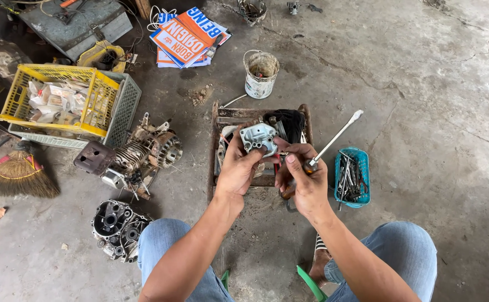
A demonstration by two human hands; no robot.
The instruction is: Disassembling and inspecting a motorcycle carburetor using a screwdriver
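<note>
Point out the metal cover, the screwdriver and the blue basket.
metal cover (258,137), head view, its flat grey face.
screwdriver (338,136), head view, mid-shaft.
blue basket (365,168), head view, right rim.

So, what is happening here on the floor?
A seated person holds a small grey metal engine part up in the left hand, above a rusty metal frame. The right hand touches the part while keeping a long screwdriver. A blue tool basket lies to the right, a dismantled engine to the left.
</note>
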